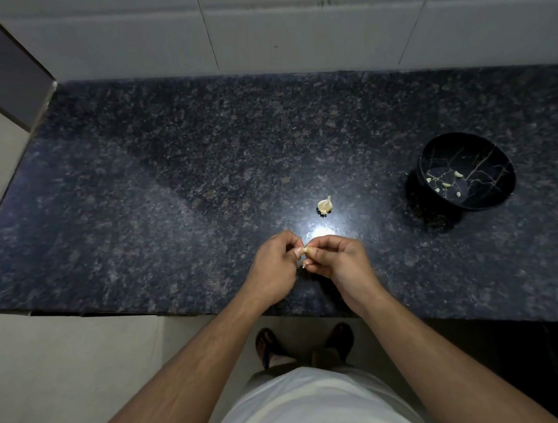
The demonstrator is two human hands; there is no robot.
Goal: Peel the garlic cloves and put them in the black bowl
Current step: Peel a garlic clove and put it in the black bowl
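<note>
My left hand (pixel 276 263) and my right hand (pixel 338 261) meet above the front of the dark granite counter (pixel 140 203). Between their fingertips they pinch a small pale garlic clove (pixel 306 250), mostly hidden by the fingers. A piece of garlic bulb (pixel 324 204) lies on the counter just beyond the hands. The black bowl (pixel 464 172) with gold veining stands to the right, tilted toward me, with several peeled cloves (pixel 446 184) inside.
A bright light reflection glares on the counter right behind my hands. A white tiled wall (pixel 292 30) runs along the back. The counter's front edge lies under my wrists, with floor and my feet below.
</note>
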